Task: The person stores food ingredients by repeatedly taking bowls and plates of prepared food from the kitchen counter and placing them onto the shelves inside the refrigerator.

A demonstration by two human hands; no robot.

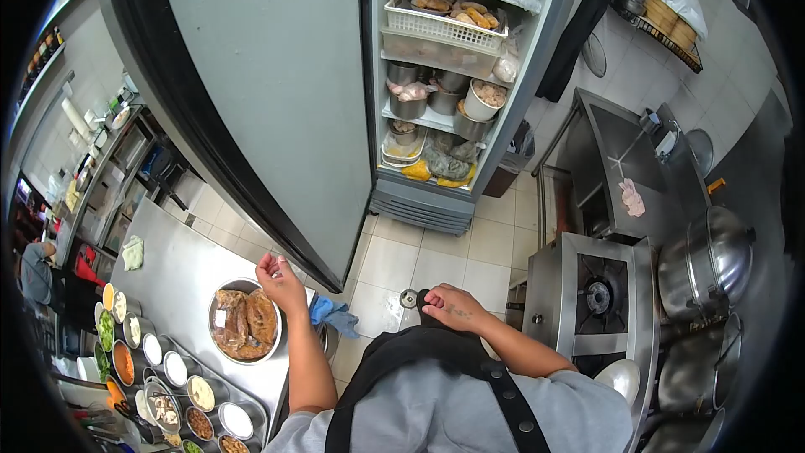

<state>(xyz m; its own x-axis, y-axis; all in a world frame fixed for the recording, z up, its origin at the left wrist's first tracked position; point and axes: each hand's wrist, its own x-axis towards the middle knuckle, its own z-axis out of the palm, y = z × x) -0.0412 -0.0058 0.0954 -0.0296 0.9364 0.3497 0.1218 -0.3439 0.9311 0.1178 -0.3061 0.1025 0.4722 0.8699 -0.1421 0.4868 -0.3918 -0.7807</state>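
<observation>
My left hand (283, 283) is raised beside the right rim of a round metal bowl (283, 337), its fingers loosely bent and apart, with nothing visible in them. Large browned pieces of meat (243, 323) lie in that bowl, which stands on a steel counter (180, 252). In front of my apron (402, 348), my right hand (453, 305) hangs over the floor with fingers loosely curled; I see nothing in it. A blue cloth (334, 316) lies at the counter edge by my left forearm.
Ahead stands a tall refrigerator with its door (277, 84) swung open and loaded shelves (444, 29). Metal tubs of ingredients (201, 393) crowd the counter at left. On the right are a gas burner (598, 296), large pots (708, 264) and a steel sink unit (616, 151).
</observation>
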